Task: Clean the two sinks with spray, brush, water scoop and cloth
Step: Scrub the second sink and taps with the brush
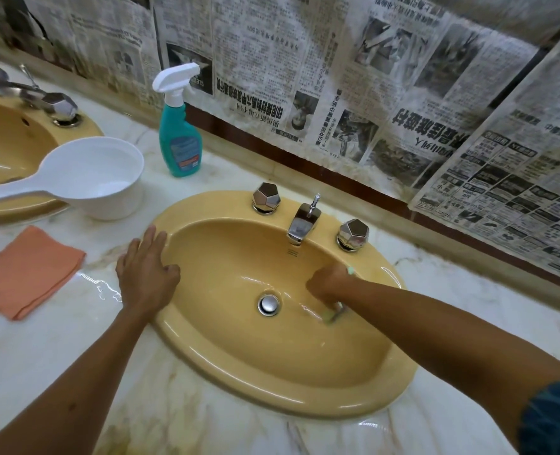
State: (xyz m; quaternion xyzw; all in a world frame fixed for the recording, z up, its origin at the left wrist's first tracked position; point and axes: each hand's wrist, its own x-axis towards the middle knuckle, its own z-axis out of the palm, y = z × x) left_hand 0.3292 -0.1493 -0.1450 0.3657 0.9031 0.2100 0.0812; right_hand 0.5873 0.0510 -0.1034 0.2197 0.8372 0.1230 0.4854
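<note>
Brush (332, 314) sits low in the near sink (206, 349) bowl, just right of the drain (268, 304), pale green head blurred against the basin; handle end pokes out above the fist. R hand (327, 284) is curled tight round the handle, fingers fully closed on it. L hand (145, 274) rests flat on the sink's left rim, fingers spread & relaxed, holding nothing. Looks like the scrub stage on the near sink; rinse & wipe prob still to do. Water scoop (91, 177) w/ water stands on the counter (58, 356) between the sinks, spray bottle (180, 139) upright behind it, orange cloth (26, 274) folded at left, all untouched. Far sink (6, 149) at left edge: can't tell if cleaned.
</note>
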